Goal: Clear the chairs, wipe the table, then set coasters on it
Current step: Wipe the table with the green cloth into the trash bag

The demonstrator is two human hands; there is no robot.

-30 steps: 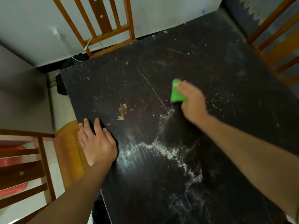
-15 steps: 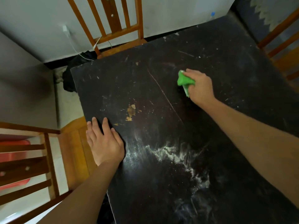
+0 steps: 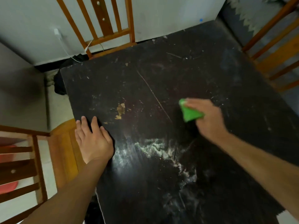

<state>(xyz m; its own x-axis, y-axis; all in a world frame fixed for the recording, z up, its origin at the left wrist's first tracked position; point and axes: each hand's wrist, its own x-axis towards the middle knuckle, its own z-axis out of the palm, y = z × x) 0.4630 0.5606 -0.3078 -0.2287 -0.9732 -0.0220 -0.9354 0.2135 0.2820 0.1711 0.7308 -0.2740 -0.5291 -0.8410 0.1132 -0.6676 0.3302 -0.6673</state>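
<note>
A scratched black table (image 3: 186, 75) fills most of the view. My right hand (image 3: 208, 120) grips a bright green cloth (image 3: 189, 113) and holds it against the tabletop right of centre. My left hand (image 3: 93, 139) rests flat on the table's left edge, fingers straight. A smear of white powder (image 3: 158, 147) lies on the near half of the tabletop, between my two arms. A chipped tan patch (image 3: 120, 109) marks the wood left of the cloth.
Three wooden chairs surround the table: one at the far side (image 3: 103, 26), one at the left (image 3: 27, 160), one at the far right (image 3: 278, 50). A white charger and cable (image 3: 59, 38) hang on the wall. A dark bundle (image 3: 59, 86) lies on the floor by the table's far-left corner.
My right hand swept the green cloth away across the table, then back toward me and to the right. My left hand stayed on the table edge.
</note>
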